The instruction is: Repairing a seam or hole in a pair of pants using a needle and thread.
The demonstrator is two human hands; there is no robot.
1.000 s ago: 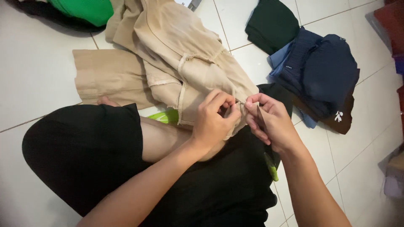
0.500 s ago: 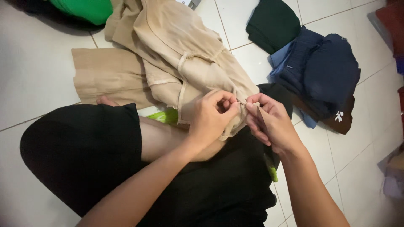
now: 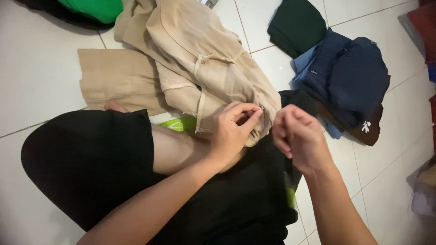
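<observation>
White tiled floor (image 3: 41, 81), seen from above, with the person seated on it in black shorts (image 3: 91, 163). A beige garment (image 3: 204, 59) lies crumpled from the floor's top edge down to the person's lap, over a flat folded beige cloth (image 3: 118, 79) toward the left. Toward the right edge sits a pile of dark blue clothes (image 3: 354, 77), with a dark green folded piece (image 3: 297, 25) above it; a green item (image 3: 97, 8) shows at the top left corner. The left hand (image 3: 231, 131) pinches the lower hem of the beige garment between thumb and fingertips. The right hand (image 3: 297, 136), just beside it, is curled with fingers drawn together; whether it holds anything cannot be told, as it is blurred. The garment appears light, soft and limp, likely to sag and slip unless gripped at a hem or seam, where the doubled fabric gives firmer purchase.
</observation>
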